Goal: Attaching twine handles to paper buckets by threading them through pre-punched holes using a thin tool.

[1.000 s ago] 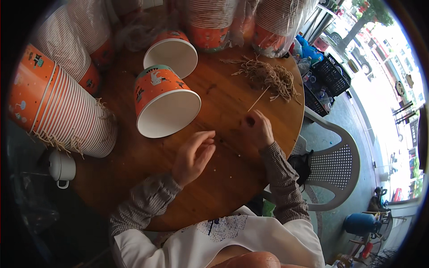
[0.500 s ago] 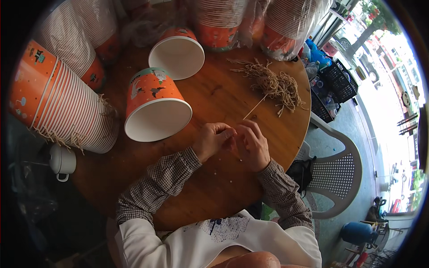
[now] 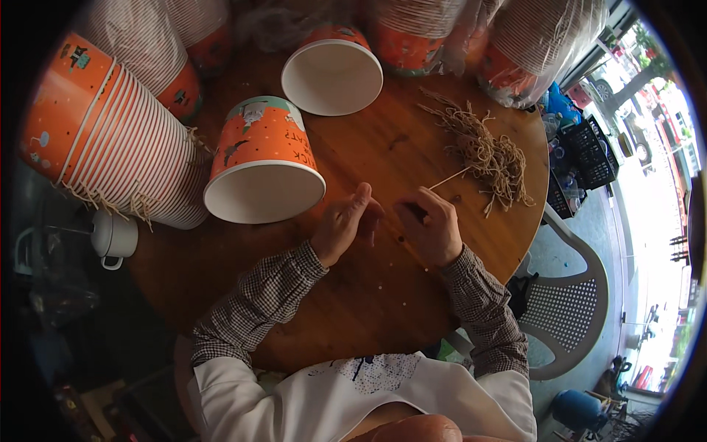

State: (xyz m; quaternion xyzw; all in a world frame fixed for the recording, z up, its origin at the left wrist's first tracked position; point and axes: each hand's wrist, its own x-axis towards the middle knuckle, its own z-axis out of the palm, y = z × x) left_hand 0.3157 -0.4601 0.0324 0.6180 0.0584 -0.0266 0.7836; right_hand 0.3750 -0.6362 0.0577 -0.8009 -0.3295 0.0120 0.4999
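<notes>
Above the wooden tabletop, my left hand [image 3: 340,227] is held with the thumb up and the fingers loosely bent and apart, nothing visible in it. A short gap to its right is my right hand [image 3: 437,230], its fingers curled together at a thin strand of tan twine. That strand runs up to a loose tangle of twine [image 3: 493,158] lying at the right of the table. Beyond my left hand, an orange paper bucket [image 3: 258,144] lies tipped with its white rim toward me. Another orange paper bucket [image 3: 335,77] lies behind it, opening also toward me.
A leaning stack of orange buckets [image 3: 121,140] with twine ends stands at the left, beside a white lidded cup [image 3: 114,236]. Plastic-wrapped bucket stacks [image 3: 545,44] line the far edge. A grey plastic chair [image 3: 563,309] and black crates [image 3: 588,155] are at the right.
My hands, close together at the fingertips before, have drawn apart. My left thumb now points up and its fingers have loosened. The whole view has shifted a little.
</notes>
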